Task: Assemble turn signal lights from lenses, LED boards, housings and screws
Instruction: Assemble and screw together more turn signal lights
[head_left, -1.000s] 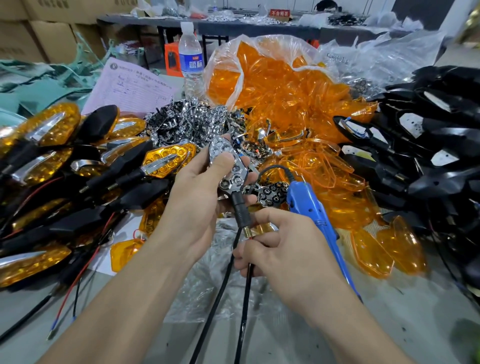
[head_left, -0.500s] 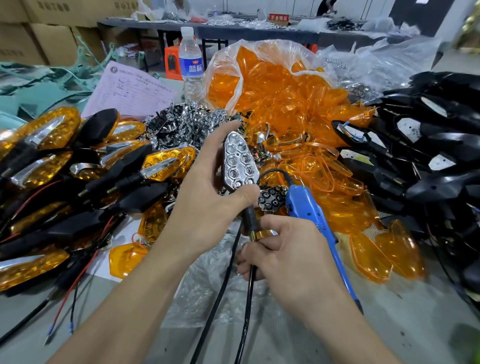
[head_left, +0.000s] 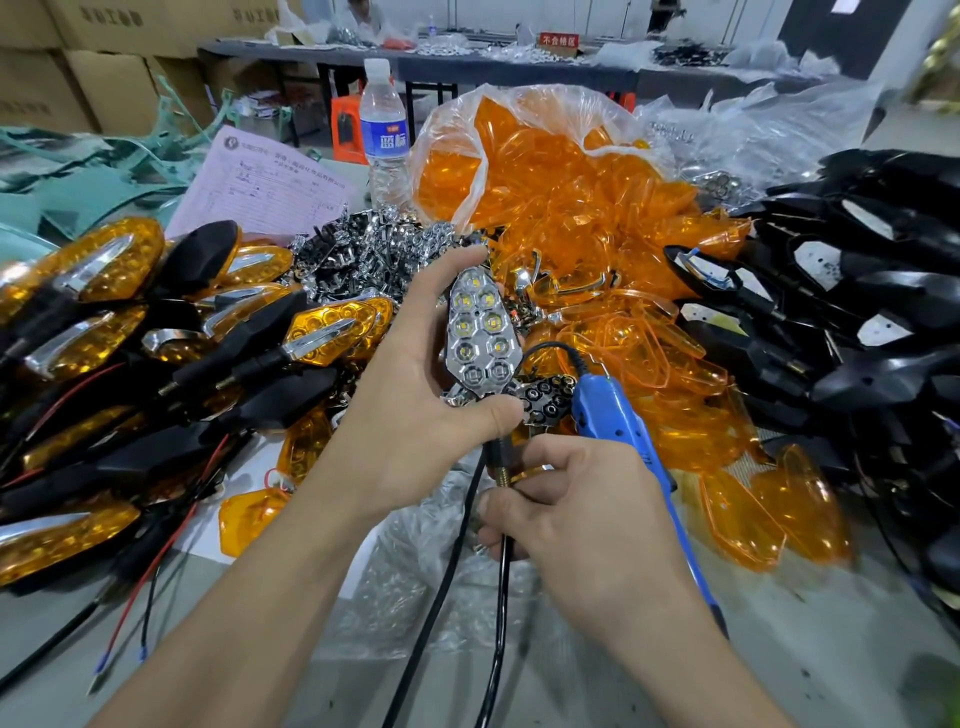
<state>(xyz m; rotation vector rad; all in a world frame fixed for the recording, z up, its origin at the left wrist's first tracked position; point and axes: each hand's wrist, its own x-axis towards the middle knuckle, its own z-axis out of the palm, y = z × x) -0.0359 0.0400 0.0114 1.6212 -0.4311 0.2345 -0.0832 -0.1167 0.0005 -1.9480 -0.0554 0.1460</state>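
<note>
Cluttered table (head_left: 831, 649): left hand (head_left: 415, 410) grips LED board (head_left: 480, 332) upright, frame centre; right hand (head_left: 587, 514) (clutching blue screwdriver (head_left: 608, 410)) just below.

The grey work table (head_left: 831, 649) is crowded. A pile of finished turn signals with amber lenses and black housings (head_left: 104, 364) lies on its left. Further back are a heap of chrome reflector pieces (head_left: 374, 249), a pink printed form (head_left: 265, 187) and a clear water bottle with a blue label (head_left: 384, 135). A clear bag of orange plastic lenses (head_left: 545, 171) spills across the middle, black plastic housings (head_left: 883, 312) are stacked on the right, and a crumpled clear plastic bag (head_left: 405, 587) lies in front.
</note>
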